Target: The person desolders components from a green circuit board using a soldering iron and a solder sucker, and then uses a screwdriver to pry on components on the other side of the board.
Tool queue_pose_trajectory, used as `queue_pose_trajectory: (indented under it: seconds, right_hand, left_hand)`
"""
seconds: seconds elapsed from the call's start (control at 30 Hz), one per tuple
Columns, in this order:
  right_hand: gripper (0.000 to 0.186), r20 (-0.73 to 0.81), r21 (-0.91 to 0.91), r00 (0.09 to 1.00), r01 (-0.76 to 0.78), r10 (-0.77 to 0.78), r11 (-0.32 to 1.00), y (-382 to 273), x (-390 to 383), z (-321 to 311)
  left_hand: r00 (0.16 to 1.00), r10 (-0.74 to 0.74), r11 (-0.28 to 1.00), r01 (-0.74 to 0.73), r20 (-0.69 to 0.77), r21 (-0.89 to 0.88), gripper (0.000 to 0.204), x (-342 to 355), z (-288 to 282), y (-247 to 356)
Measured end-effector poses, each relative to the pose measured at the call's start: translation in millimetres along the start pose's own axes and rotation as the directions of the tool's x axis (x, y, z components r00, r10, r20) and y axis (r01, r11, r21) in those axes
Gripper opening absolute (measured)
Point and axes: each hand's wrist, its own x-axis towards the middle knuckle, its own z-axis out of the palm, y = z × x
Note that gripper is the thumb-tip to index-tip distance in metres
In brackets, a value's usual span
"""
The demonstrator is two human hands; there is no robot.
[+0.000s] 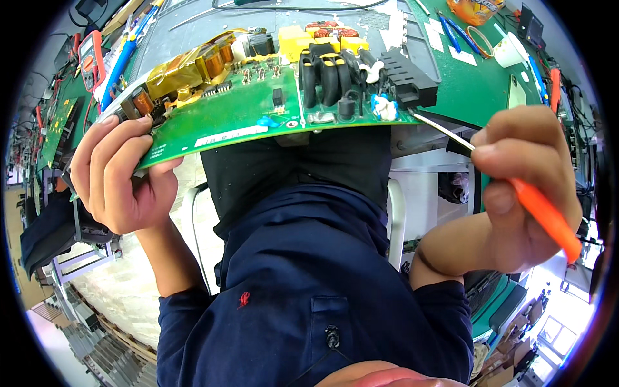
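Observation:
A large green circuit board tilts up in front of me over the table's near edge. My left hand grips its left corner, fingers on top and thumb below. In my right hand is a screwdriver with an orange handle, my fingers pinching its thin shaft. The tip touches or nearly touches the board's right corner, beside a black connector block. Yellow-taped transformers, black coils, yellow blocks and a blob of white and blue material are mounted on the board.
A grey mat covers the green table. A red multimeter and a blue pen-like tool lie at left. Blue tweezers, a tape roll, a white cup and a phone are at right.

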Motion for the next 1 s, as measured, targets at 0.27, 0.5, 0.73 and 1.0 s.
queue_pose_trajectory:
  seconds: [0.27,0.5,0.73,1.0]
  right_hand:
    - [0.026,0.245,0.114,0.964,-0.132,0.101,0.985,6.8,16.1,-24.1]
    - [0.024,0.483,0.13,0.875,-0.053,-0.016,0.99,19.3,54.4,-38.1]
    - [0.021,0.398,0.172,0.917,-0.088,0.013,0.981,18.2,57.3,-27.0]
    - [0.026,-0.206,0.159,0.967,-0.117,0.149,0.98,-7.0,10.7,21.1]
  left_hand:
    - [1.0,-0.016,1.0,0.016,0.008,-0.008,0.029,-2.7,-0.6,1.9]
    - [1.0,-0.011,1.0,0.011,0.014,-0.013,0.03,-2.2,-1.6,1.6]
    - [1.0,-0.027,0.999,0.027,-0.007,-0.029,0.034,-0.7,-0.7,0.5]
    - [0.998,-0.061,0.998,0.06,-0.009,-0.032,0.033,1.7,-0.2,2.1]
